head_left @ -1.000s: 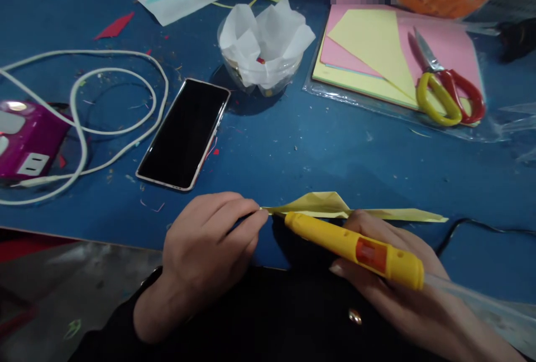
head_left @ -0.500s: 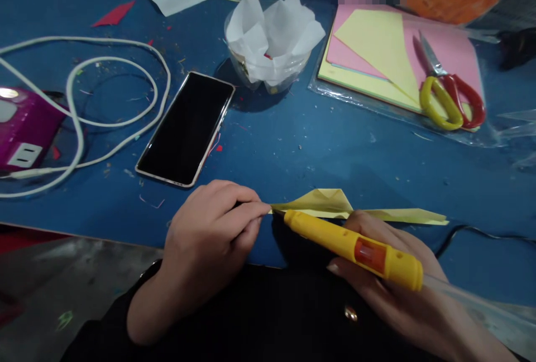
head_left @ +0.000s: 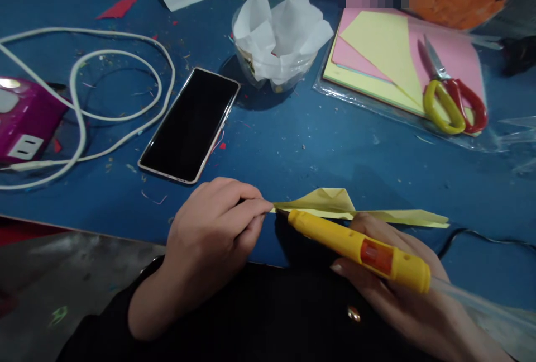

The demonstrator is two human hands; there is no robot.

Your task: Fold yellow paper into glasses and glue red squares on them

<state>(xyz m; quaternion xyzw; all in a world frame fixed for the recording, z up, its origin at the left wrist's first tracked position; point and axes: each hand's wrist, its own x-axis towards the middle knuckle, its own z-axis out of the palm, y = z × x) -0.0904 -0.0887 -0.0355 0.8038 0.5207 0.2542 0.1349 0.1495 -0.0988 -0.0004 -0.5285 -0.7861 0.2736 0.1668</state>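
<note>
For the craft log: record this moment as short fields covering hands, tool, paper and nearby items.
left hand: pinches the tip of the folded yellow paper
right hand: holds the yellow glue pen, nozzle at the paper's left end
surface: blue table
nearby: phone, scissors on coloured sheets, white cable, tissue-filled cup

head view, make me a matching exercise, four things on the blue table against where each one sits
Things:
1. scissors
2. phone
3. glue pen
4. folded yellow paper

Places:
A. pinched at its tip by the left hand
B. lying on the stack of coloured paper sheets
C. held in the right hand
D. flat on the table, beside the white cable

Pairs: 1-B, 2-D, 3-C, 4-A
</note>
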